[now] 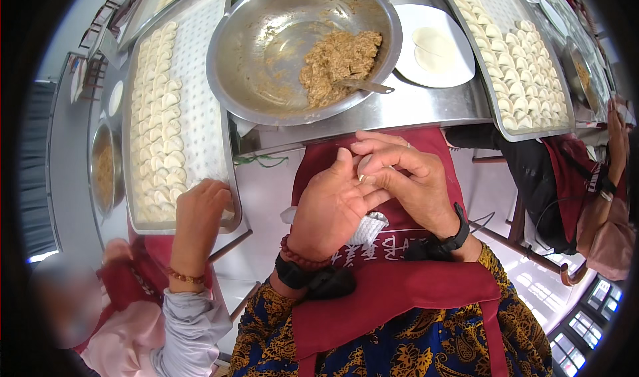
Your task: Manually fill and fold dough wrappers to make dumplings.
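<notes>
Over my red apron, my left hand is turned palm up, its fingers under my right hand. The right thumb and fingers pinch a small pale piece, seemingly dumpling dough, at the left fingers; most of it is hidden. Beyond my hands a large steel bowl holds brown minced filling, with a metal spoon stuck in it. Right of the bowl, thin round dough wrappers lie on a white plate.
Trays of folded dumplings stand on the left and right of the steel table. A co-worker's hand reaches to the left tray's near corner. Another person's hands are at the far right. A green cord hangs below the table edge.
</notes>
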{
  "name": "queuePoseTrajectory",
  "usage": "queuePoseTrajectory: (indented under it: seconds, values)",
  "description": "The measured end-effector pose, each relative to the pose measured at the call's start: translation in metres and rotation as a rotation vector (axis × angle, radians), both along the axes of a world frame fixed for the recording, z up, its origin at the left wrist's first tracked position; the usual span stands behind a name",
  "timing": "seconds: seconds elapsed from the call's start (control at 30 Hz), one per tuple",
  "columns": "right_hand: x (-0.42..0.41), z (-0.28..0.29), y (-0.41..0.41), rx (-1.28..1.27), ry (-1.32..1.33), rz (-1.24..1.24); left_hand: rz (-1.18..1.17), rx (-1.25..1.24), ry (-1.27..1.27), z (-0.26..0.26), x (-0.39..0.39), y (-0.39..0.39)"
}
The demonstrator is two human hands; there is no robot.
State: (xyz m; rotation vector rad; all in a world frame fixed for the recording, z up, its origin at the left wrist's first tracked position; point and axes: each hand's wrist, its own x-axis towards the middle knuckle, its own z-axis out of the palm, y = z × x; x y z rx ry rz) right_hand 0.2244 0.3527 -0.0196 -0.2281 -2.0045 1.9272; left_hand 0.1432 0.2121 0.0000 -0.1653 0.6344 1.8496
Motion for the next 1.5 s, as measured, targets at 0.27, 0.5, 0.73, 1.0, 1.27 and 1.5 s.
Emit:
queuePoseTrajectory:
  seconds: [0.27, 0.5, 0.73, 1.0, 1.27, 1.5]
  values:
    - [0.002, 0.0, 0.003, 0.022, -0.014, 0.024, -0.016, 0.03, -0.05, 0.005, -0.003, 0.002]
    - [0.0, -0.002, 0.003, 0.193, 0.003, 0.021, -0.023, 0.059, -0.029, 0.005, -0.002, 0.003]
    - [0.0, -0.002, 0.003, 0.235, 0.002, 0.014, -0.039, 0.048, -0.03, 0.001, -0.002, 0.001]
    - [-0.001, 0.008, 0.003, 0.383, -0.005, 0.027, -0.021, 0.009, -0.025, 0.006, 0.0, 0.004]
    - [0.0, 0.004, 0.003, 0.263, 0.009, 0.004, -0.034, 0.044, -0.008, 0.003, 0.001, 0.003]
    - [0.001, 0.0, 0.006, 0.251, 0.025, -0.032, -0.031, 0.032, -0.022, 0.007, 0.0, 0.005]
